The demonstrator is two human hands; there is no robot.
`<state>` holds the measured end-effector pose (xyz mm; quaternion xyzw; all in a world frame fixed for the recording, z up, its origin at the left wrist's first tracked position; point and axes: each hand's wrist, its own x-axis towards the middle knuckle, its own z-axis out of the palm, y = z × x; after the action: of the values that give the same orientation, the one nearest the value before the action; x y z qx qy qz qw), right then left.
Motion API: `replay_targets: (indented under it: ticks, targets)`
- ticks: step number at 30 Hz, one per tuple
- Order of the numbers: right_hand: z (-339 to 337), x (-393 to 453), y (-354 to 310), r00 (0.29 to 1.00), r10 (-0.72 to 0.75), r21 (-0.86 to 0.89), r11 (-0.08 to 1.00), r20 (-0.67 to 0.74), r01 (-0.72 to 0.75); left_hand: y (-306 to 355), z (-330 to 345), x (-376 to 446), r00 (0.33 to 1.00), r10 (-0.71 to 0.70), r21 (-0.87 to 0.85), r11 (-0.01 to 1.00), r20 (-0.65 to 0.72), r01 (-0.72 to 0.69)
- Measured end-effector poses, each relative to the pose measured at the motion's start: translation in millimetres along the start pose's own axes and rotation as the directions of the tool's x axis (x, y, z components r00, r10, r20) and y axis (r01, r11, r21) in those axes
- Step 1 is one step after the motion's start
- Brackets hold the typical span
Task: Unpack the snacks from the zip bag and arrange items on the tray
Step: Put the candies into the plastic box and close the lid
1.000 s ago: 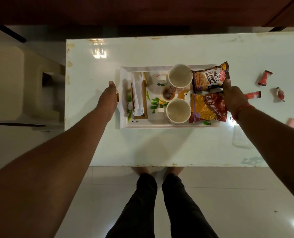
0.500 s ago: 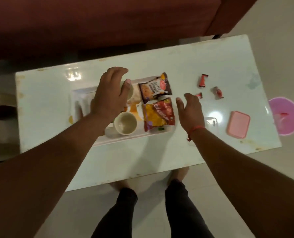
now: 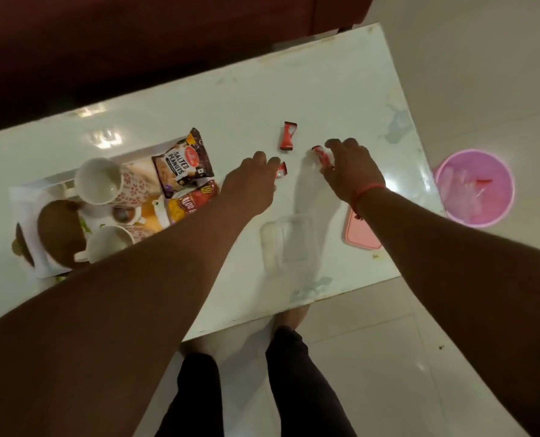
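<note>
Three red candies (image 3: 287, 135) on table (image 3: 230, 99); two mugs (image 3: 98, 181), two packets (image 3: 183, 164); both hands' fingers spread, empty.

White table (image 3: 341, 89) viewed from above. Left hand (image 3: 249, 184) reaches past the tray (image 3: 19, 197), fingertips at a small red candy wrapper (image 3: 282, 170). Right hand (image 3: 353, 171) is curled over a second red candy (image 3: 320, 154); grip not confirmed. A third red candy (image 3: 287, 136) lies apart, beyond both. On the tray: two cups, salted peanuts packet (image 3: 183, 164), red snack packet (image 3: 193, 201). Clear container (image 3: 286, 241) and pink lid (image 3: 358, 231) lie nearer the person. Pink bin (image 3: 475, 187) stands on the floor.
</note>
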<state>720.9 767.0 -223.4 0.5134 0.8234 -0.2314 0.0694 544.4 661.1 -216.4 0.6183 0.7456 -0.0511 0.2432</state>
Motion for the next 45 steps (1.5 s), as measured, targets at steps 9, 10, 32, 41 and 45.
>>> replay_targets:
  ticks: [9,10,32,41,45]
  targets:
    - [20.3,9.3,0.8,0.998,-0.065,0.028,0.997,-0.027,0.066,8.2,11.1,17.4,0.995,-0.091,-0.061,0.994,-0.045,0.088]
    - [18.0,7.4,-0.5,0.999,-0.026,0.088,0.996,-0.037,0.029,9.5,8.7,15.3,0.989,-0.135,-0.172,0.978,-0.066,0.122]
    - [-4.9,-82.3,-20.5,0.993,0.023,0.315,0.947,0.117,-0.059,56.9,52.3,-106.7,0.984,-0.061,-0.27,0.963,-0.165,0.014]
    - [-9.2,50.2,-58.0,0.988,-0.127,0.074,0.99,0.087,0.12,39.0,53.9,-103.5,0.942,-0.325,-0.602,0.769,-0.081,0.214]
    - [8.0,62.1,-67.0,0.965,-0.17,-0.18,0.962,0.198,0.207,33.3,52.1,-100.2,0.923,-0.384,-0.664,0.698,-0.032,0.267]
